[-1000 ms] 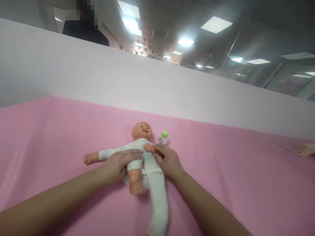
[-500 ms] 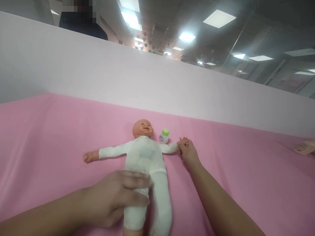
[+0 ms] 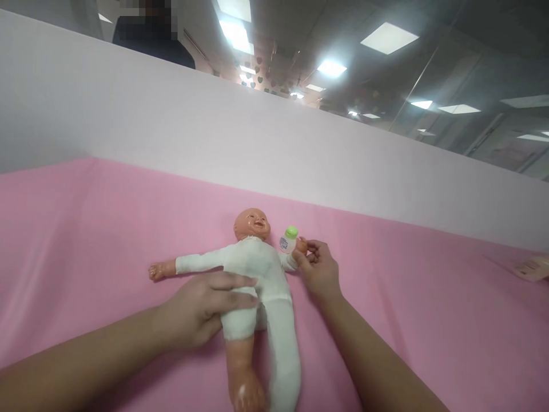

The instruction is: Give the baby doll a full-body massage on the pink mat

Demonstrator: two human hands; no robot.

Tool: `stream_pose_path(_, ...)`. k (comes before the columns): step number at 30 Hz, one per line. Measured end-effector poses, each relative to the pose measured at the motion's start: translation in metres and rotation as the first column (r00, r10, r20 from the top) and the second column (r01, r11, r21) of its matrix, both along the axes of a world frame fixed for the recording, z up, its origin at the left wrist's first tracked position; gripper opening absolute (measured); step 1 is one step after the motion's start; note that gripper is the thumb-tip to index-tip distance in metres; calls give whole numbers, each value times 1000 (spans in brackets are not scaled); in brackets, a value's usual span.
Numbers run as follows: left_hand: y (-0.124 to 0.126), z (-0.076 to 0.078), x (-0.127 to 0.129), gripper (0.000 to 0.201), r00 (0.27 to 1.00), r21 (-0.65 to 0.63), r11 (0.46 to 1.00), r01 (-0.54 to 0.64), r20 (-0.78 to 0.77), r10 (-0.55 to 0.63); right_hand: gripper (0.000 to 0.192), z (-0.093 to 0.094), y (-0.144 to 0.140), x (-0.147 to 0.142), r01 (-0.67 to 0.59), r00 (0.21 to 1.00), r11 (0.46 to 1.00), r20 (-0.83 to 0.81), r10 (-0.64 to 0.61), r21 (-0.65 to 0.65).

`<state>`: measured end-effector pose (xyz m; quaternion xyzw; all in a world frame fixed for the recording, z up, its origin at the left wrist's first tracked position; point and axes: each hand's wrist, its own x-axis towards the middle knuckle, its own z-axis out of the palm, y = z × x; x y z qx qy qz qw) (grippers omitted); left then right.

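Observation:
A baby doll [image 3: 257,269] in a white suit lies on its back on the pink cloth [image 3: 86,229], head away from me. My left hand [image 3: 206,309] grips the doll's thigh, where the white trouser leg is pushed up and the lower leg [image 3: 244,372] is bare. My right hand [image 3: 317,269] pinches the doll's small hand and bends that arm up beside the body. A small white bottle with a green cap [image 3: 288,239] stands just behind that hand, next to the doll's head.
A white partition wall [image 3: 257,137] runs along the far edge of the cloth. A person in dark clothing [image 3: 150,40] stands behind it at the top left. A pale flat object [image 3: 534,268] lies at the right edge.
My left hand has slid up the doll's leg and pushed the white trouser leg up, baring the lower leg. My right hand has brought the doll's outstretched arm back in towards the body.

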<state>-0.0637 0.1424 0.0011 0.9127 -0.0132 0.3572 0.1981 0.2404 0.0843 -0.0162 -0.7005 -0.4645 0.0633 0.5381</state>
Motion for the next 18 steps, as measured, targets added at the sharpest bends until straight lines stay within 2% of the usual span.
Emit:
stream_pose_path(4, 24, -9, 3, 44, 990, -60, 990, -125, -75, 121, 32, -3, 3, -37, -207, 962, 976, 167, 215, -63)
stream_pose_path(6, 32, -12, 6, 46, 984, -96, 987, -128, -139, 114, 35, -7, 4, -44, -302, 920, 951, 238, 310, -73)
stream_pose_path(8, 37, -13, 9, 47, 982, -126, 986, -112, -164, 91, 37, -9, 5, -45, -332, 901, 940, 268, 340, -77)
stream_pose_path(14, 28, -10, 8, 47, 988, -135, 985, -110, -122, 94, 39, -3, 4, -36, -217, 963, 967, 135, 235, -135)
stream_pose_path(18, 3, 1, 3, 42, 995, -94, 995, -26, -101, 16, 46, -4, 9, -8, -103, 991, 994, -85, 100, -26)
